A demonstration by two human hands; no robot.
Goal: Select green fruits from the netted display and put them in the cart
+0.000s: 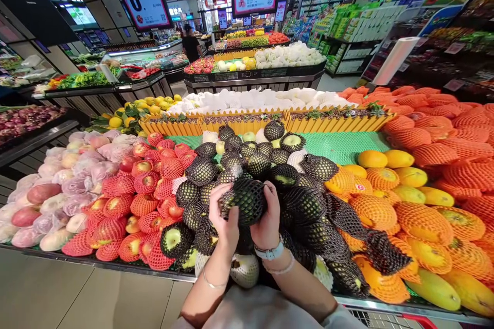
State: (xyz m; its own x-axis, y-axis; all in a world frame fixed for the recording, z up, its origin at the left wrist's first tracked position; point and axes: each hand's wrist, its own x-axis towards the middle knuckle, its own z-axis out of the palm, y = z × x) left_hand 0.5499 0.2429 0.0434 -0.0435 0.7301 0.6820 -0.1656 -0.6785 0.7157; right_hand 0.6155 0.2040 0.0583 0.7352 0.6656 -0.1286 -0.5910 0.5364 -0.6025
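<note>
Between my two hands is a dark green fruit in a black foam net [247, 201], held above the display. My left hand [223, 213] grips its left side, with the thumb across the front. My right hand [271, 216] closes on its right side. Right behind and around it lie green apples in black nets [203, 169]. To the right of my right hand are larger green fruits in black nets [304, 203]. Under my wrists a pale fruit in a white net [245, 270] shows in part.
Red-netted apples [144, 182] and bagged pale pink fruits [79, 180] lie left. Yellow-orange fruits in orange nets [419, 223] are piled right. A low yellow fence [243, 123] crosses behind. A shopping cart [419, 320] is at the lower right. A person [191, 46] stands far off.
</note>
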